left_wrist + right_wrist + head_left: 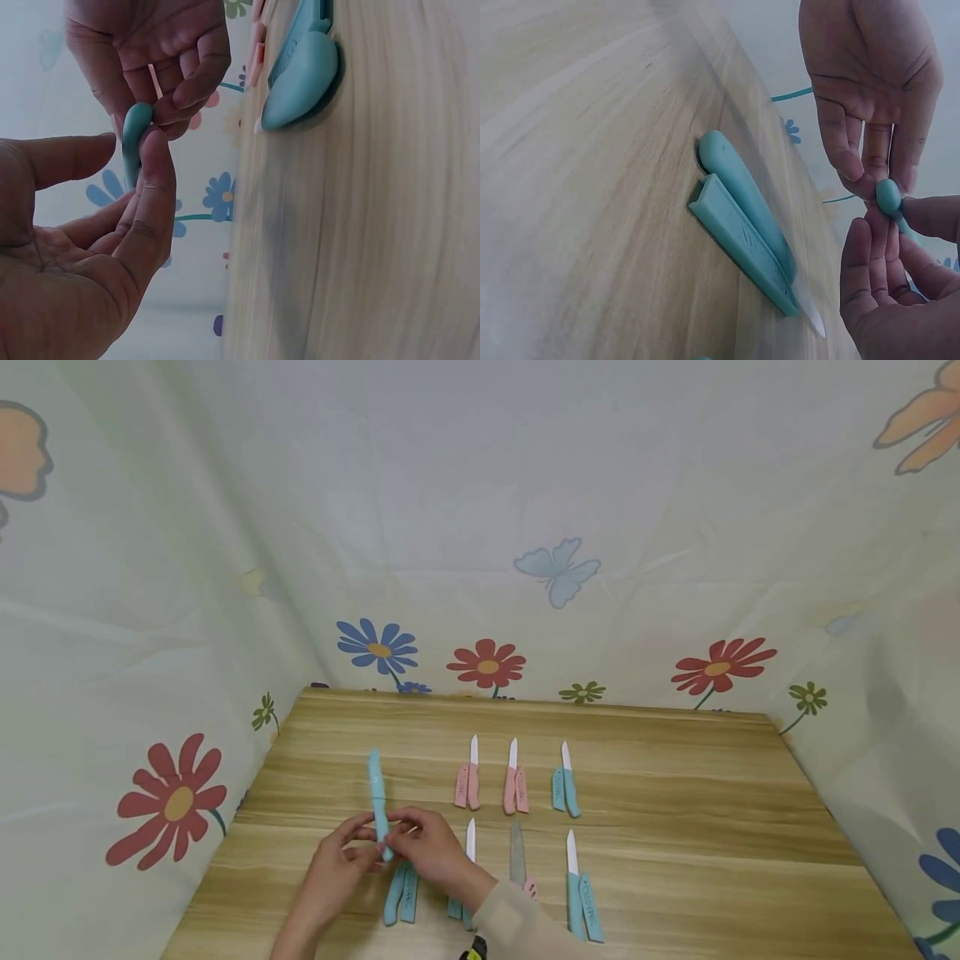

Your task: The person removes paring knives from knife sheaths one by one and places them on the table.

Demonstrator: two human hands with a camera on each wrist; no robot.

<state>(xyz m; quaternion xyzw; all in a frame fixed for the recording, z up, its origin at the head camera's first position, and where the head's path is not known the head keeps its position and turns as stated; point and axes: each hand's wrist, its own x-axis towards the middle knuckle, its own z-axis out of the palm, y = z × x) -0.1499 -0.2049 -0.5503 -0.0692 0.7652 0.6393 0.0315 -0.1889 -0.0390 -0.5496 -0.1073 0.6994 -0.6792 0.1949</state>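
A light-blue paring knife (378, 802) with a matching sheath over its blade is held up over the left part of the table, tip pointing away. My left hand (337, 868) holds its handle from the left, thumb and fingers on either side. From the right, my right hand (431, 852) pinches the same handle near its end. The rounded handle end (889, 196) shows between both hands' fingertips in the right wrist view. Just below the hands lies another blue knife (392, 900) beside its blue sheath (409, 893); its blade is hidden by the hands.
Bare-bladed knives lie beside their sheaths: two pink ones (473, 785) (510, 789) and a blue one (571, 793) behind, another blue one (574, 902) at front right. A grey blade (518, 856) and a white blade (470, 839) are partly covered by my right arm. Flowered cloth (600, 485) surrounds the wooden table.
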